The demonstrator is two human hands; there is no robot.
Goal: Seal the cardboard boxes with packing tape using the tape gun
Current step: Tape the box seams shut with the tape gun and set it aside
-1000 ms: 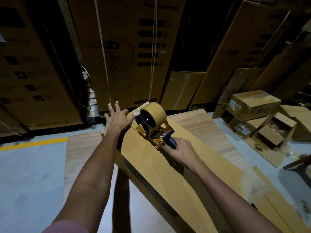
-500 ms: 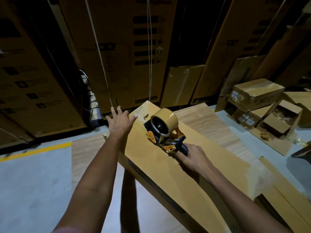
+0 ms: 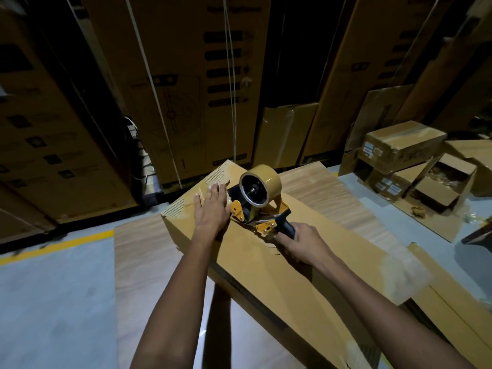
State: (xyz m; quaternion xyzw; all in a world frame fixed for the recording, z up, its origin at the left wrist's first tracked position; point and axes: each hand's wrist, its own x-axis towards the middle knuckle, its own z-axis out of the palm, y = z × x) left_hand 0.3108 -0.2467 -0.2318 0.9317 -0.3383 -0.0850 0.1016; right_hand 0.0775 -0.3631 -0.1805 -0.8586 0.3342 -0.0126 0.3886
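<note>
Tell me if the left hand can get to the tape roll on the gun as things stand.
Probably yes. The left hand lies flat on the box right beside the tape gun, and the roll sits exposed on top with nothing between them. The right hand grips only the handle.

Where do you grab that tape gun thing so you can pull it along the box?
By the black handle at the tape gun's near end, coming from behind, as the right hand does. It sticks out toward the person, clear of the roll.
</note>
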